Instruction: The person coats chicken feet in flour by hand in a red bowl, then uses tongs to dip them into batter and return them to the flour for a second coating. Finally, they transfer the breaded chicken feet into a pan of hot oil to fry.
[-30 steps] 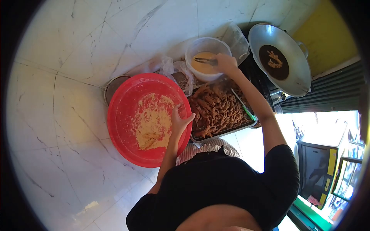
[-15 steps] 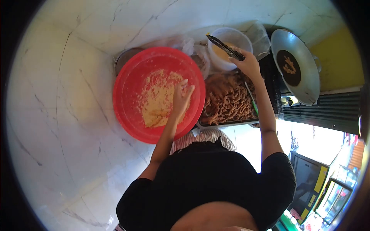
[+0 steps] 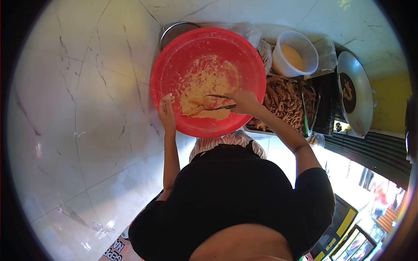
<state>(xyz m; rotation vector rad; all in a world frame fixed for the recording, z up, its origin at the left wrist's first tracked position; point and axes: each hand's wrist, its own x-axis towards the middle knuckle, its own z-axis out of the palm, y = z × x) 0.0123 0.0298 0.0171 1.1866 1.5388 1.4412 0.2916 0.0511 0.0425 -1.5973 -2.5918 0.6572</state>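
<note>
A large red basin (image 3: 165,65) holds a pile of pale yellow flour (image 3: 209,82). My right hand (image 3: 246,102) reaches over its right side, closed around black tongs (image 3: 221,107). The two arms of the tongs are spread apart and their tips are in the flour near a lump coated with it, whose kind I cannot make out. At the left rim of the basin is my left hand (image 3: 166,111), its fingers loosely bent and slightly apart, with flour on the fingertips. Nothing shows in it.
Right of the basin, a tray of brown strips (image 3: 283,102) has a green-handled utensil (image 3: 305,124) in it. Behind stands a translucent tub (image 3: 285,65) of yellowish liquid. A wok (image 3: 361,95) with dark oil and a frying piece is at the far right. Marbled tiles line the left.
My right hand has brought the tongs from above the tub down into the flour. My left hand has moved out of the flour to the basin's left rim. The view has shifted.
</note>
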